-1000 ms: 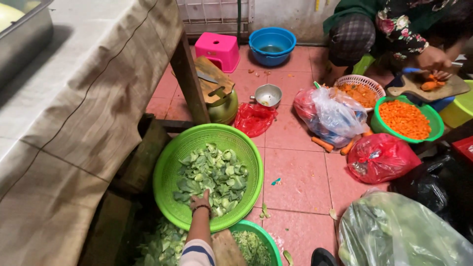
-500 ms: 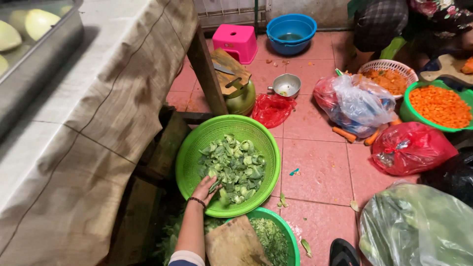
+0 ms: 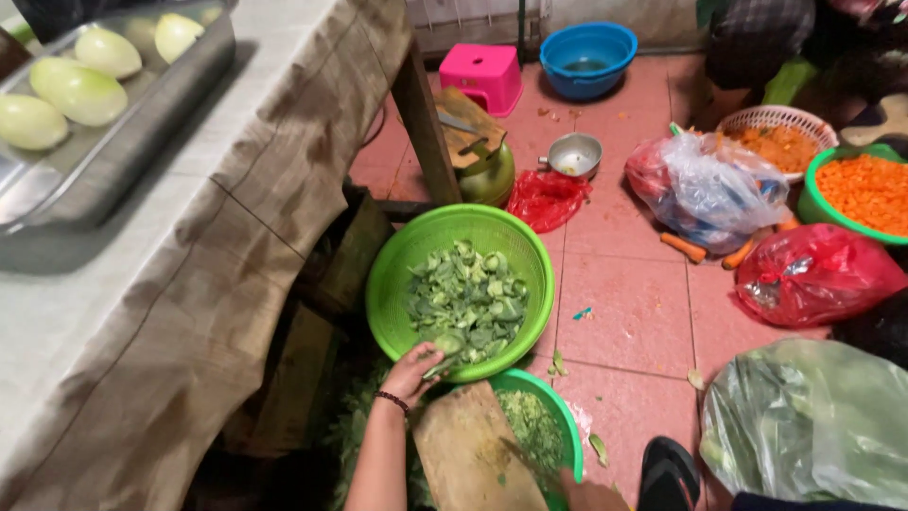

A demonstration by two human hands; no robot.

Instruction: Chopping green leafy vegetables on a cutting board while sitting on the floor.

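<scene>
My left hand (image 3: 410, 375) reaches over the near rim of a bright green colander basket (image 3: 397, 274) on the tiled floor. Its fingers close on a few pieces of the chopped green vegetable (image 3: 468, 303) that fills the basket. A wooden cutting board (image 3: 468, 454) lies just below the hand, across a second green bowl (image 3: 558, 416) of finer green shreds. Only the edge of my right hand (image 3: 591, 495) shows at the bottom, by the board's corner. A thin dark shape, maybe a blade, runs from it, and its grip is hidden.
A cloth-covered table (image 3: 189, 284) with a metal tray (image 3: 113, 151) of pale green fruits stands left. Ahead are a pink stool (image 3: 487, 71), blue basin (image 3: 588, 47), small metal bowl (image 3: 574, 154), red bags (image 3: 813, 274), a clear bag (image 3: 813, 426), carrot bowls (image 3: 865, 194) and a seated person (image 3: 757, 47).
My left hand slid from the middle of the greens back to the basket's near rim and curled around some pieces. The view tilted, showing more of the table and tray.
</scene>
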